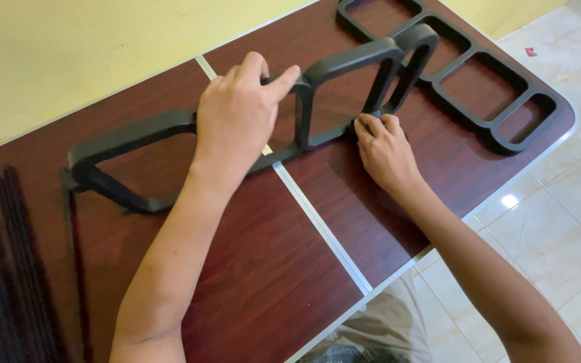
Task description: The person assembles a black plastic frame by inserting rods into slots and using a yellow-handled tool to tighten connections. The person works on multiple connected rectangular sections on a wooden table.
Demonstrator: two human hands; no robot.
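Two black plastic ladder-shaped frames, one bundle of thin black rods, two hands; listed by size.

Folding table (290,269): dark red-brown wood-grain top, pale metal edging, a pale seam running from the far edge to the near edge. Pale yellow wall behind the far edge; glossy cream floor tiles off the right edge, with a small red scrap on them.

Frame in hand (129,138): long moulded piece with several open cells, stood on its long edge and running across the seam from the left half toward the far right corner.

Second frame (499,94): same pattern, lying flat in the far right corner, just beyond the raised one.

Rods (8,269): lying side by side along the left edge, well apart from both hands.

Left hand (237,114): closed over the top rail of the upright frame near the seam, thumb and fingers wrapped around it.

Right hand (384,151): fingertips pressed together at the lower rail where it meets the tabletop; whether they pinch something small cannot be told.

Step, as judged: steadying the frame on edge while working a point low on it. A next move would need the left grip firm and fine fingertip control.
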